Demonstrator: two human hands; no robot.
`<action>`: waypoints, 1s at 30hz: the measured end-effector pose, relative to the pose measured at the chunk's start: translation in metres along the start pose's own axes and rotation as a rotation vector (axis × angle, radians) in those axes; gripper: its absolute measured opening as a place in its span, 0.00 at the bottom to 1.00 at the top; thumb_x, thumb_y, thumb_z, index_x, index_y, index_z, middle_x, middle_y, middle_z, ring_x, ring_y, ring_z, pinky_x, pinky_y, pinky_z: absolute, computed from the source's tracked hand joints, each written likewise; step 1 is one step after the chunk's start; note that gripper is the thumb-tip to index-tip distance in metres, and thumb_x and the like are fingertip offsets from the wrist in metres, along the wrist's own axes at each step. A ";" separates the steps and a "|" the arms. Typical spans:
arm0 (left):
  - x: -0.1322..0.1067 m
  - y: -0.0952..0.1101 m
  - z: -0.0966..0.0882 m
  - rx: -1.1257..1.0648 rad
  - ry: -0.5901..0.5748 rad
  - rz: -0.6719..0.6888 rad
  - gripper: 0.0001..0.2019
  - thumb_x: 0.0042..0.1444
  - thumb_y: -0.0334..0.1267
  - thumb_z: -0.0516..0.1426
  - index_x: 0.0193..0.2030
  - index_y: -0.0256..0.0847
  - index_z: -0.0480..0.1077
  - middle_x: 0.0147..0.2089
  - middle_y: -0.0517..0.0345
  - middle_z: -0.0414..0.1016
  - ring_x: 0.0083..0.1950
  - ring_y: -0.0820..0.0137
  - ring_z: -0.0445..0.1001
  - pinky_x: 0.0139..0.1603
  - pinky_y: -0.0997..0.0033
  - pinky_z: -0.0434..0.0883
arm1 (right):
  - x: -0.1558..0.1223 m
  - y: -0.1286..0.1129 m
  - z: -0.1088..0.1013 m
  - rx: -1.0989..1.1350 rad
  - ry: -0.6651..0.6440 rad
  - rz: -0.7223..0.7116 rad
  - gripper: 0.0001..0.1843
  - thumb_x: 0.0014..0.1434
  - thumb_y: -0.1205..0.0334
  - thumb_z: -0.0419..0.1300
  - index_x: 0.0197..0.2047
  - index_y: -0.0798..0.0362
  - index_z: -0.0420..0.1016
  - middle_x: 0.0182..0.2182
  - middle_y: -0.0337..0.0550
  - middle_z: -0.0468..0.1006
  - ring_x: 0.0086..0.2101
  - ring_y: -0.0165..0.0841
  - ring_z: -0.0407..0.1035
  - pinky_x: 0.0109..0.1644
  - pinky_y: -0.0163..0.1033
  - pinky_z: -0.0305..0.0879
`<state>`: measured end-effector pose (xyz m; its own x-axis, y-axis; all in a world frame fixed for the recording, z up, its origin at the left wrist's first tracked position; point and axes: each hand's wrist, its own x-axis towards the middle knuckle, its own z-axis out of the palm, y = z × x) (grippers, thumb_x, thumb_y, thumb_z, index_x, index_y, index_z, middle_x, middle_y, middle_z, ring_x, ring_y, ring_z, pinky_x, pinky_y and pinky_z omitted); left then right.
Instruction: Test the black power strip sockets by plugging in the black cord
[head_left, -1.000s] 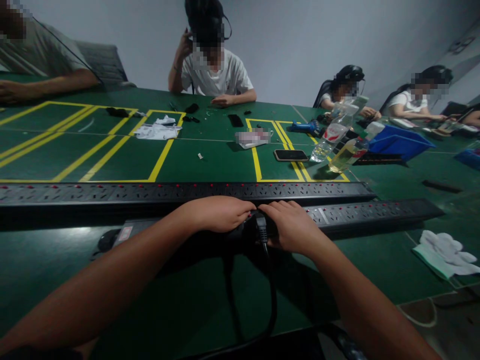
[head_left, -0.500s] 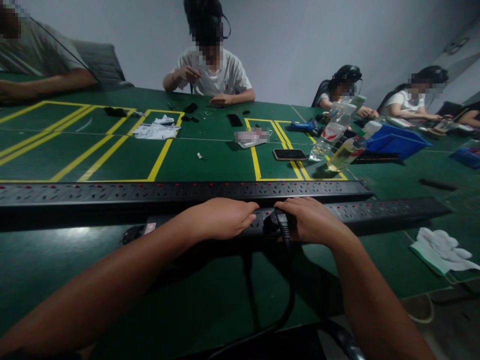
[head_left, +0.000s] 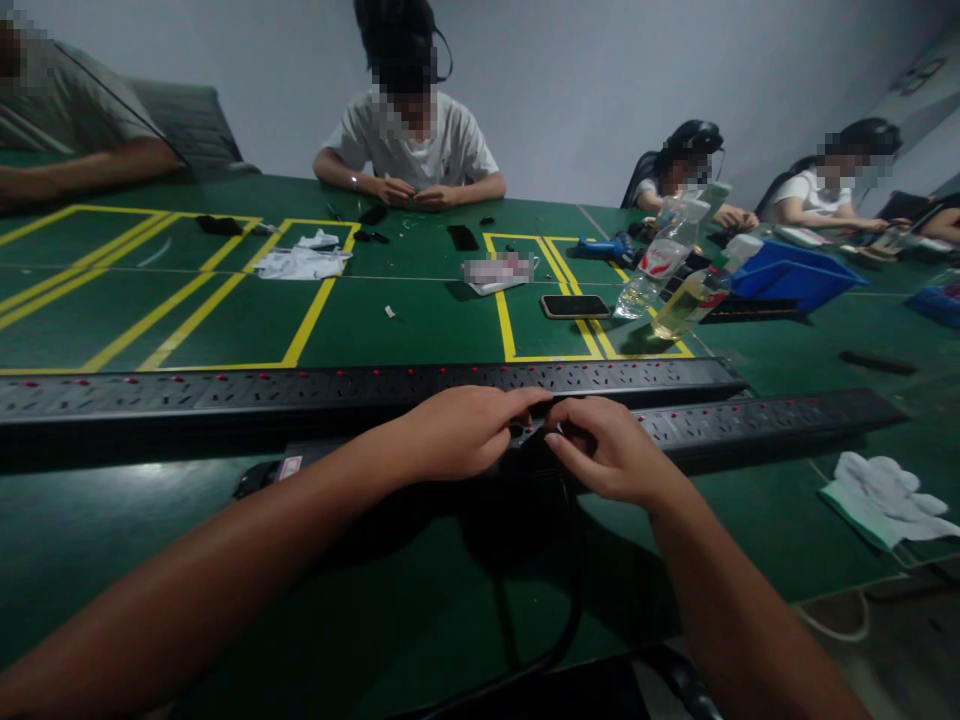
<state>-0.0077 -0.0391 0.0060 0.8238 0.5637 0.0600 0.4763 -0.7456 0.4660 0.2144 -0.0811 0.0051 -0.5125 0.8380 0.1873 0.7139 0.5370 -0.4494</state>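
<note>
Across our green table point(head_left: 420, 335) the near power strip point(head_left: 765, 425) runs sideways beneath our bent left hand point(head_left: 472, 432); our half-curled right hand point(head_left: 615, 447) is nearer its black plug point(head_left: 534, 442); either's hold we cannot tell

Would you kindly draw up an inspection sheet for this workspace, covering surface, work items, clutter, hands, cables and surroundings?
Surface: green table marked with yellow lines.
Work items: far power strip and near power strip, both black with red switches; a black plug at the near one, whether seated is unclear.
Clutter: phone, clear bottle, bottle of yellow liquid, blue bin, white glove to the right.
Hands: left hand at the near power strip; right hand with fingers curled beside the plug, grip unclear.
Cables: black cord running down from between the hands.
Surroundings: white-shirted co-worker seated opposite, others to both sides; grey wall behind.
</note>
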 end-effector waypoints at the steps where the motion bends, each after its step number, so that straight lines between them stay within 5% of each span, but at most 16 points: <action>1: 0.000 -0.001 0.001 0.004 -0.006 0.004 0.29 0.58 0.30 0.48 0.67 0.43 0.54 0.59 0.51 0.71 0.57 0.63 0.71 0.58 0.63 0.65 | 0.000 -0.002 0.004 0.019 -0.005 0.024 0.06 0.61 0.60 0.54 0.37 0.52 0.70 0.24 0.36 0.68 0.26 0.30 0.61 0.32 0.37 0.54; 30: 0.000 -0.004 0.007 0.001 0.073 0.062 0.29 0.55 0.27 0.49 0.65 0.42 0.59 0.52 0.51 0.75 0.50 0.63 0.74 0.51 0.62 0.69 | 0.001 0.000 0.017 0.250 -0.006 0.098 0.03 0.59 0.67 0.53 0.36 0.52 0.68 0.29 0.37 0.71 0.28 0.29 0.64 0.32 0.36 0.54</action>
<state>-0.0076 -0.0387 -0.0025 0.8274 0.5404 0.1527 0.4250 -0.7803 0.4589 0.2054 -0.0818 -0.0092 -0.4497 0.8840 0.1273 0.6210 0.4119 -0.6669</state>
